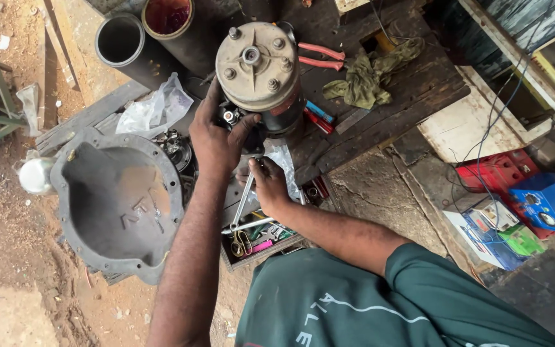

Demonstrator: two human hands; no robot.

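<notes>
A cylindrical metal compressor (261, 71) with a bolted round end plate stands on a dark wooden bench (393, 109). My left hand (216, 138) grips a black fitting on its lower side. Just below, my right hand (268, 183) holds a silver spanner (242, 202), whose upper end reaches the fitting while its handle slants down over a tool tray (258, 238).
A large grey bell-shaped metal housing (117, 199) lies at the left. Two black pipes (120, 42) stand behind. Red-handled pliers (319, 56), a green rag (367, 74) and a plastic bag (158, 109) lie on the bench. Coloured boxes (521, 205) sit at the right.
</notes>
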